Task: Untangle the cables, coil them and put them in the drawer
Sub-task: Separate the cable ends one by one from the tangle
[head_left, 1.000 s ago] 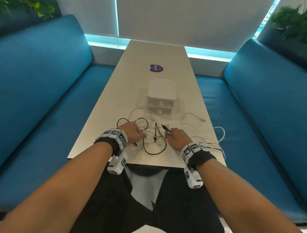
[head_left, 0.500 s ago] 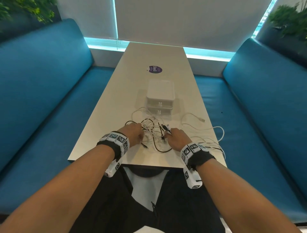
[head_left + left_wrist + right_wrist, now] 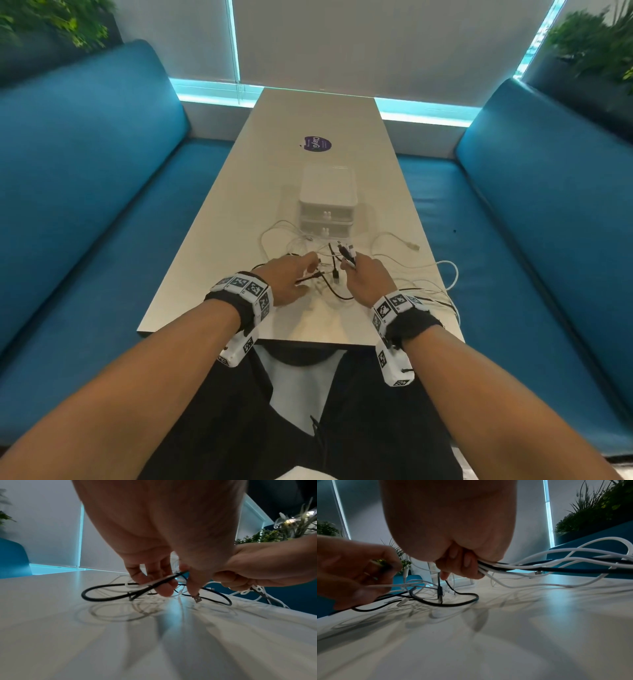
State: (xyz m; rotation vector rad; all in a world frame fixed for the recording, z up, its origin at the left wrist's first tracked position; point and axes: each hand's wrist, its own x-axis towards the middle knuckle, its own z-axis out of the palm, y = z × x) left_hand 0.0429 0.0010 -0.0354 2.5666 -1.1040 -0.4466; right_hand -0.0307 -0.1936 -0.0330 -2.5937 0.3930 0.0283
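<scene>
Bare table [image 3: 212, 274] lies open to the left of the cables [image 3: 424, 274], while the drawer unit [image 3: 327, 202] stands just beyond the tangle, its front hemmed by white loops sprawling right.

Blue padded benches [image 3: 85, 192] flanking a long pale table [image 3: 308, 113]. Grey blinds [image 3: 376, 41] edged with cyan light. Green plants [image 3: 596, 44] in both corners.
</scene>
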